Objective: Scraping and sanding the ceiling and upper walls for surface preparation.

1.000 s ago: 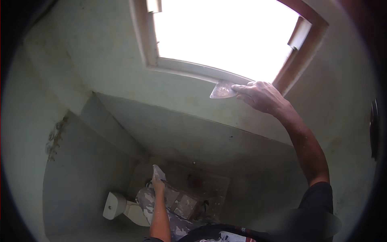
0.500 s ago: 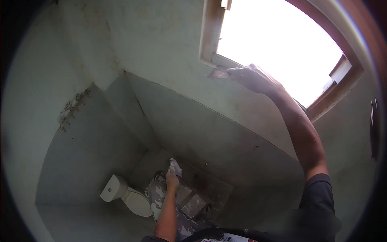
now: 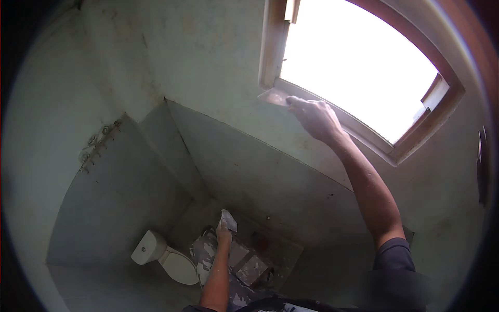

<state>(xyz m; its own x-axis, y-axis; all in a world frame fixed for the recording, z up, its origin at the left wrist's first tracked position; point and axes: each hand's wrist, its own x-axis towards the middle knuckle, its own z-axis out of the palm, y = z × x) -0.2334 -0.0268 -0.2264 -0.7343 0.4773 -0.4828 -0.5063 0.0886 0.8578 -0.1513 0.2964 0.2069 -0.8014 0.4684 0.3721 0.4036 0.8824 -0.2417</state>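
Note:
My right hand [image 3: 317, 118] is raised toward the window, fingers closed round the handle of a putty knife [image 3: 273, 97]. The wide blade lies against or very close to the pale wall, just under the lower left corner of the window frame [image 3: 269, 52]; contact is hard to tell. Low in front of my body, my left hand [image 3: 223, 234] grips another putty knife [image 3: 229, 220], its broad flat blade greyish white and pointing up. Its handle is hidden in my fingers.
A white toilet [image 3: 179, 266] stands at the lower left. A rail of hooks [image 3: 99, 145] is fixed to the left wall. Below my left hand are flat, pale-stained surfaces [image 3: 253, 270] beside my camouflage trousers. A dark object [image 3: 482, 166] hangs at the far right.
My right hand has shifted slightly left and down, carrying the putty knife along the wall by the window corner. The view has tilted a little; my left hand keeps its hold.

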